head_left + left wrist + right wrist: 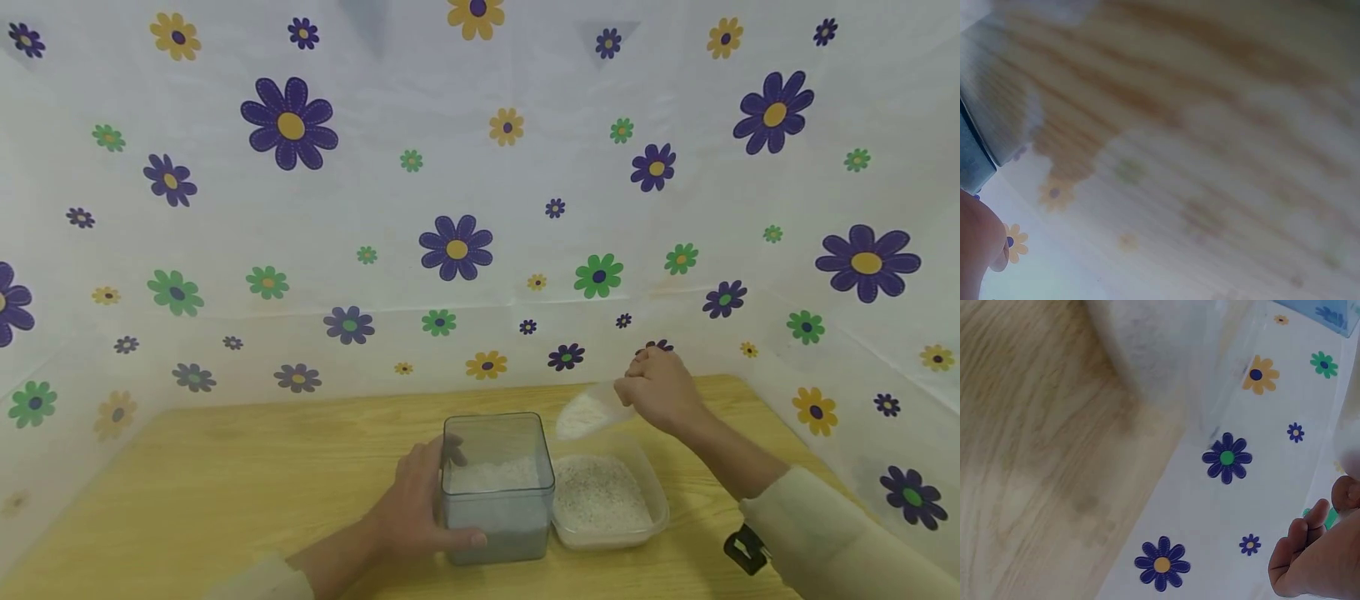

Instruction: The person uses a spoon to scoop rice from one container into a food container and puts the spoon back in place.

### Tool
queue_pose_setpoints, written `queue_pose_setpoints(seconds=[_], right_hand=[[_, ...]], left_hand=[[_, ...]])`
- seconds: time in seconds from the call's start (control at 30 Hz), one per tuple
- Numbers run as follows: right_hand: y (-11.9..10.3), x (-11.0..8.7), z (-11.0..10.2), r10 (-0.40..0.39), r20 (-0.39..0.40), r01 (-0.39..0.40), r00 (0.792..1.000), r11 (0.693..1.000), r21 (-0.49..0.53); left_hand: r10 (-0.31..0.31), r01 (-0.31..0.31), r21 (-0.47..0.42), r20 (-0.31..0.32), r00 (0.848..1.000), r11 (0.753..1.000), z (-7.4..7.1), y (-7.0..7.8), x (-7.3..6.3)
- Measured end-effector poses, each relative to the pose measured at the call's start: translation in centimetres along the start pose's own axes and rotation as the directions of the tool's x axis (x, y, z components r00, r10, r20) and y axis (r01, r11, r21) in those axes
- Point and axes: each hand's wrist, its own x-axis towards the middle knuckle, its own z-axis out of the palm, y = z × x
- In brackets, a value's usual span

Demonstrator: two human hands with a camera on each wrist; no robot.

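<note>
My left hand (420, 504) grips the left side of a grey see-through square container (498, 527), thumb across its front and fingers along its side. White grains (498, 477) lie inside the container. My right hand (660, 392), fingers curled, holds a clear scoop (588, 414) carrying white grains. The scoop is tilted, above the back of a clear plastic tub (658, 518). Speckled white grains (603, 496) fill much of that tub, which stands right beside the container. In the right wrist view, the scoop (1350, 447) shows only partly at the edge.
Both containers stand on a wood-grain table (262, 475). A white flower-patterned sheet (375, 208) rises behind the table and along both sides. A black strap or clip (746, 550) hangs by the right sleeve (832, 533).
</note>
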Motion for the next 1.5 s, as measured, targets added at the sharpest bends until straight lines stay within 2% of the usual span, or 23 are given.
queue_pose_setpoints(seconds=[0.1, 0.23, 0.47, 0.73, 0.97, 1.1, 1.27, 1.37, 1.43, 1.5], right_hand=[[0.7, -0.1, 0.0, 0.012, 0.000, -0.012, 1.000, 1.000, 0.014], [1.9, -0.4, 0.4, 0.007, 0.003, -0.007, 1.000, 1.000, 0.001], [3.7, -1.0, 1.8, -0.059, -0.038, 0.054, 0.998, 0.989, -0.141], [3.9, -1.7, 2.5, -0.086, 0.015, 0.087, 0.996, 0.956, -0.279], [4.0, -1.9, 2.5, -0.078, 0.027, 0.082, 0.997, 0.953, -0.293], [4.4, -2.1, 2.1, -0.114, 0.037, 0.120, 0.993, 0.943, -0.309], [5.0, -2.2, 1.4, -0.200, 0.043, 0.203, 0.979, 0.920, -0.337], [5.2, -2.3, 1.2, -0.247, 0.036, 0.242, 0.968, 0.893, -0.378], [5.2, -2.3, 1.2, -0.292, 0.026, 0.277, 0.956, 0.868, -0.412], [5.1, -2.4, 1.2, -0.369, 0.004, 0.332, 0.929, 0.832, -0.445]], left_hand=[[0.011, -0.011, 0.006, -0.008, 1.000, 1.000, 0.0, 0.0, 0.0], [-0.005, 0.005, -0.005, -0.002, 1.000, 1.000, -0.1, 0.1, -0.1], [-0.020, 0.020, -0.010, 0.012, 1.000, 1.000, -0.2, 0.1, 0.0], [-0.004, 0.004, 0.003, -0.002, 1.000, 1.000, 0.0, 0.0, -0.1], [0.016, -0.016, -0.004, -0.010, 1.000, 1.000, 0.0, 0.0, -0.1], [-0.001, 0.001, -0.003, -0.002, 1.000, 1.000, -0.1, 0.1, -0.1], [-0.035, 0.036, -0.016, 0.019, 0.999, 0.999, -0.2, 0.3, -0.1], [-0.039, 0.039, -0.022, 0.022, 0.999, 0.999, -0.2, 0.3, 0.0], [-0.026, 0.027, -0.015, 0.017, 1.000, 1.000, -0.2, 0.3, 0.0], [-0.011, 0.011, -0.004, 0.008, 1.000, 1.000, -0.1, 0.2, 0.0]])
